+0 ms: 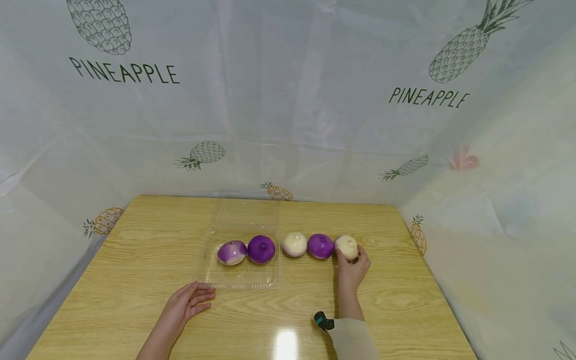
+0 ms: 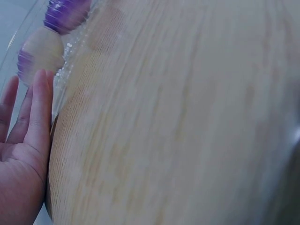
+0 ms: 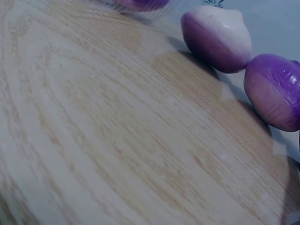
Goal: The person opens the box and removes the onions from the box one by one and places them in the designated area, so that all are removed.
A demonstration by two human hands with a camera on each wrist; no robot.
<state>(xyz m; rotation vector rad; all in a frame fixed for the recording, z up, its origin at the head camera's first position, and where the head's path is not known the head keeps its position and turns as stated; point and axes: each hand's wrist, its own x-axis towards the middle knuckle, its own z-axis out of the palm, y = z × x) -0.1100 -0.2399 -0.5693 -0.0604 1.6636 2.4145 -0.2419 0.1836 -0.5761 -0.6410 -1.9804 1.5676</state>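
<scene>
My right hand (image 1: 353, 272) grips a pale turnip (image 1: 346, 247) with a purple side, thumb and fingers at its sides, at the right end of a row. Beside it on the table stand a purple turnip (image 1: 321, 246) and another pale turnip (image 1: 294, 244). A clear plastic clamshell box (image 1: 238, 278), lid open towards the back, holds a purple-and-white turnip (image 1: 232, 253) and a deep purple turnip (image 1: 261, 249). By the box's front left corner my left hand (image 1: 185, 304) lies with its fingers extended. The gripped turnip is out of sight in the right wrist view.
The wooden table (image 1: 252, 320) ends at a pineapple-print sheet (image 1: 292, 115) hanging behind and along the sides. A small black device (image 1: 324, 321) sits at the right wrist by the pale sleeve (image 1: 353, 340).
</scene>
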